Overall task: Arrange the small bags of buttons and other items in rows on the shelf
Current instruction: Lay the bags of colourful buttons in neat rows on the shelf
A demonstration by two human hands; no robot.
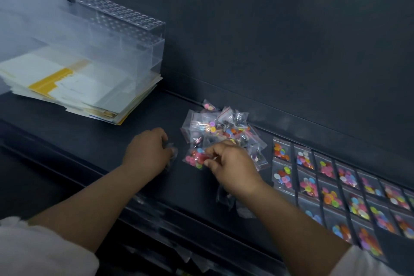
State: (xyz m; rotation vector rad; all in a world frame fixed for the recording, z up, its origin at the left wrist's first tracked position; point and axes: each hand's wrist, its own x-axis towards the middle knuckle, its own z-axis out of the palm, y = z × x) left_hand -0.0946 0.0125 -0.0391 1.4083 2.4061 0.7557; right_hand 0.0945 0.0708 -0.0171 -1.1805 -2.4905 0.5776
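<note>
A loose pile of small clear bags of coloured buttons (220,126) lies on the dark shelf (134,141) against the back wall. Right of it, bags lie flat in neat rows (336,190) running to the right edge. My right hand (230,166) is at the pile's near edge, its fingers pinching a bag of pink and red buttons (195,160). My left hand (147,152) rests on the shelf left of the pile, fingers curled round a small clear bag (172,152) that is mostly hidden. More clear bags (228,199) show under my right wrist.
A stack of flat paper packets with a yellow stripe (74,89) sits at the shelf's left, with a clear acrylic holder with round holes (125,36) on top. Lower shelves with packaged goods (170,231) lie below the front edge.
</note>
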